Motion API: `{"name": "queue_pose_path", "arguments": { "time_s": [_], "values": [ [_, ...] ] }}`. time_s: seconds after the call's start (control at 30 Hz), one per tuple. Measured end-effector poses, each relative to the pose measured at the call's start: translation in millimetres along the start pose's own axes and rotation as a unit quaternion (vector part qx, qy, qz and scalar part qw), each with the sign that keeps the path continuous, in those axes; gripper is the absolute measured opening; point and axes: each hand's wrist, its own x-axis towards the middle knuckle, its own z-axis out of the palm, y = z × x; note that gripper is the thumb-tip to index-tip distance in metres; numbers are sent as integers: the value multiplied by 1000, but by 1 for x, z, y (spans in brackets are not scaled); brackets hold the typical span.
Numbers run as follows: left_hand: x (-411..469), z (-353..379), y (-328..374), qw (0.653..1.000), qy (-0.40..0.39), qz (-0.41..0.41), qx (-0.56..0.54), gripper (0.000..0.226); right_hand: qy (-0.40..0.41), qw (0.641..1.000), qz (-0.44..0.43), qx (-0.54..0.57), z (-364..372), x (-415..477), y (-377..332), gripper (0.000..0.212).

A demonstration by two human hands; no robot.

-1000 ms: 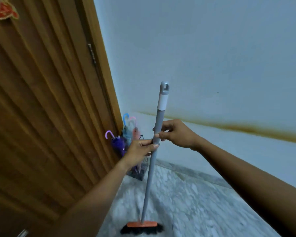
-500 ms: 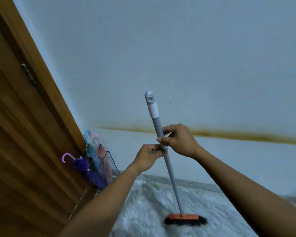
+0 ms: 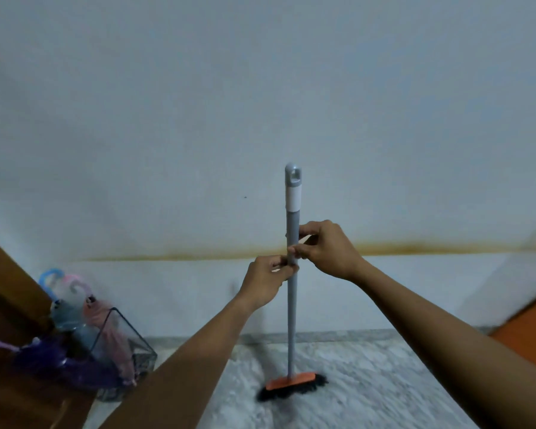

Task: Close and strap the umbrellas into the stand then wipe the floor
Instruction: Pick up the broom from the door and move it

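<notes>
While the left hand [image 3: 263,284] and, just above it, the right hand [image 3: 330,250] curl round its grey handle, the broom [image 3: 291,320] stands upright, bristles on the marble floor [image 3: 384,382]. Closed umbrellas [image 3: 101,323] sit in the clear stand [image 3: 143,363], lower left, well apart.

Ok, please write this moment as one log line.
phase: floor wiping | left hand: grips broom handle | right hand: pinches broom handle higher up | broom head: on floor | umbrellas: closed, in stand
</notes>
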Motion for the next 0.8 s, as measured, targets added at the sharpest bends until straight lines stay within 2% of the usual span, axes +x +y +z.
{"name": "queue_pose_path", "arguments": {
  "time_s": [0.2, 0.3, 0.4, 0.67, 0.8],
  "values": [
    [73, -5, -24, 1000, -6, -20, -10, 12, -3, 999, 32, -20, 6, 66, 32, 7],
    [102, -9, -33, 999, -7, -30, -19, 11, 3, 999, 48, -18, 13, 91, 43, 14],
    [129, -13, -34, 999, -19, -26, -13, 13, 12, 998, 64, -21, 13, 113, 52, 9],
    [180, -30, -36, 997, -58, -47, 0, 22, 25, 996, 89, 4, 10, 160, 62, 7],
    [197, -33, -40, 997, -52, -60, -11, 17, 30, 994, 102, 1, 14, 177, 68, 9]
  ]
}}
